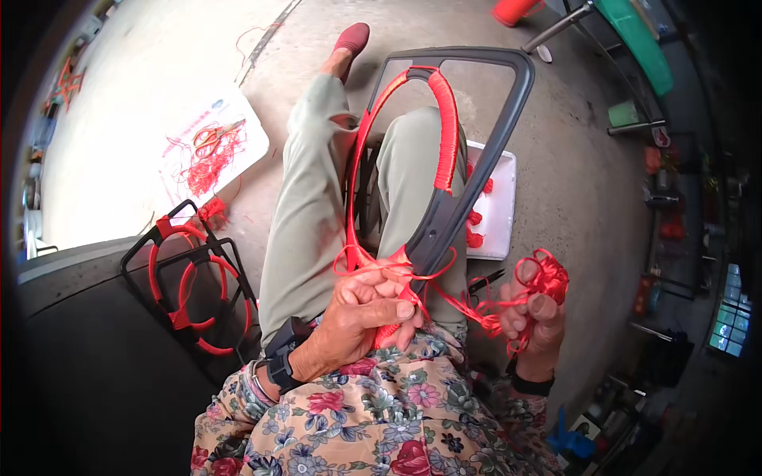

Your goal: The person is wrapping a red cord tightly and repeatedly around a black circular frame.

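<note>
A dark grey frame [520, 87] with rounded corners lies across my lap, with an oval ring inside it. Glossy red ribbon wraps most of this ring [447, 127], while a stretch at its lower right is bare. My left hand [367, 305] is closed around the near, red-wrapped end of the ring, thumb on top. Out to the right, my right hand [541, 321] grips a loose bundle of red ribbon [549, 278]. From that bundle a slack, twisted strand runs back to the ring beside my left fingers, where a loop stands up.
Two similar red-wrapped frames [190, 289] lean at the left. A white tray [255, 139] holds tangled red strands and orange-handled scissors [208, 143]. Right of my legs stands a white box [496, 238] with red ribbon pieces, near a small black tool [486, 281]. Cluttered shelves line the right.
</note>
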A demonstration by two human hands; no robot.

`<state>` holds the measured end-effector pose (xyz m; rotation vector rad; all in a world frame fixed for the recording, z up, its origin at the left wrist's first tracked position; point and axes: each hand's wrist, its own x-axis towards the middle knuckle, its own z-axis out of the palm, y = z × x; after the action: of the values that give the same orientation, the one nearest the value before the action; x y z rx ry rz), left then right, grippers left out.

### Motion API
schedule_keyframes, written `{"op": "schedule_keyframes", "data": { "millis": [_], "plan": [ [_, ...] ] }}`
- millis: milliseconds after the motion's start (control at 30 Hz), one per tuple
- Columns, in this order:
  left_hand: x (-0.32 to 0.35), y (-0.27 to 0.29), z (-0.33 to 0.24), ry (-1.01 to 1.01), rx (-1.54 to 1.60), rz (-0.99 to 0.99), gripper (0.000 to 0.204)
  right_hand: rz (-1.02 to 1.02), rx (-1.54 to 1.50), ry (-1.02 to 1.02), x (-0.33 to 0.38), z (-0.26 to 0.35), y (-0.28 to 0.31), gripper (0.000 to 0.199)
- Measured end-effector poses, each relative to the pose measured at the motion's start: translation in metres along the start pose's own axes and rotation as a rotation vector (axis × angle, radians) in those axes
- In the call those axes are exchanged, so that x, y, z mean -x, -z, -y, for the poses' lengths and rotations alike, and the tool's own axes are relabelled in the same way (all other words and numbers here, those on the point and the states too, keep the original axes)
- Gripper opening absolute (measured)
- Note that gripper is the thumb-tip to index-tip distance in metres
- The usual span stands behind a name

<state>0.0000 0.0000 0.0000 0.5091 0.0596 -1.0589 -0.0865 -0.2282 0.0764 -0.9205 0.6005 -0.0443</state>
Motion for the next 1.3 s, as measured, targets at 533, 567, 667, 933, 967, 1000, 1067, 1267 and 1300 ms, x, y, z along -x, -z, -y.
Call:
{"op": "schedule_keyframes", "data": {
  "millis": [533,567,667,933,967,1000,1067,1267,1300],
  "plan": [
    [0.025,-0.006,-0.009,-0.219,0.170,-0.055,0.039,0.376,0.124,0.090,-0.006,-0.047,-0.071,0.046],
    [0.024,-0.009,-0.008,-0.219,0.160,-0.130,0.039,0.395,0.096,0.092,-0.005,-0.051,-0.075,0.046],
    [0.023,-0.011,-0.003,-0.223,0.139,-0.247,0.040,0.340,0.317,0.242,-0.004,-0.068,-0.075,0.042],
    [0.025,-0.010,-0.008,-0.243,0.236,-0.186,0.035,0.545,0.680,0.771,-0.011,-0.055,-0.072,0.023],
    [0.025,-0.008,-0.006,-0.251,0.224,-0.207,0.034,0.689,0.775,0.867,-0.014,-0.047,-0.073,0.019],
    [0.025,-0.007,-0.005,-0.252,0.210,-0.226,0.033,0.740,0.813,0.906,-0.015,-0.046,-0.070,0.019],
    [0.026,-0.002,-0.004,-0.238,0.228,-0.197,0.033,0.782,0.862,0.962,-0.017,-0.041,-0.075,0.020],
    [0.027,-0.003,-0.007,-0.216,0.297,-0.190,0.032,0.867,0.989,1.099,-0.023,-0.041,-0.093,0.026],
    [0.027,-0.002,-0.008,-0.210,0.323,-0.152,0.031,0.865,0.987,1.099,-0.023,-0.042,-0.096,0.026]
  ]
}}
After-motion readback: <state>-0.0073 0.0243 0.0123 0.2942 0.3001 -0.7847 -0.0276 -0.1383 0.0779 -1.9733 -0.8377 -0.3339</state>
